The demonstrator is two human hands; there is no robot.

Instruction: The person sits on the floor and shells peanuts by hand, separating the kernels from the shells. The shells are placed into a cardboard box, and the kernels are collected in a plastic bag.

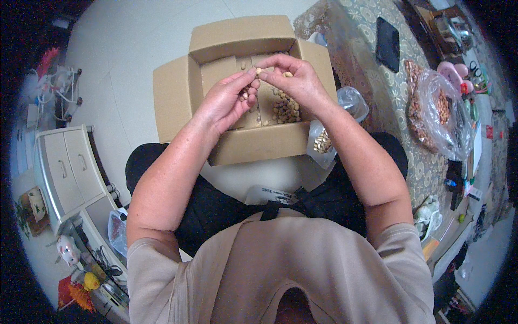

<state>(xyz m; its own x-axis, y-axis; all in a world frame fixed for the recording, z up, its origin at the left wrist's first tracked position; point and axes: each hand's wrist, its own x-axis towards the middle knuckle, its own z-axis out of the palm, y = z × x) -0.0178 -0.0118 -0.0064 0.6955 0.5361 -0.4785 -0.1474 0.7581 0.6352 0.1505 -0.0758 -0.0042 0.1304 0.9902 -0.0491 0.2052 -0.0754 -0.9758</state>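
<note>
Above the open cardboard box, my two hands meet at a small pale nut. The thumb and fingertips of my left hand pinch it from one side. More small brown nuts sit in the curled fingers of that hand. From the other side, the thumb of my right hand presses on the same nut. Another pale piece rests against the fingers of my right hand. A pile of brown nuts or shells lies in the box, partly hidden by my right hand.
A clear plastic bag of pale pieces hangs by the box's near right corner. On the patterned tablecloth to the right are a black tablet or phone and bags of reddish-brown nuts. A white cabinet stands left.
</note>
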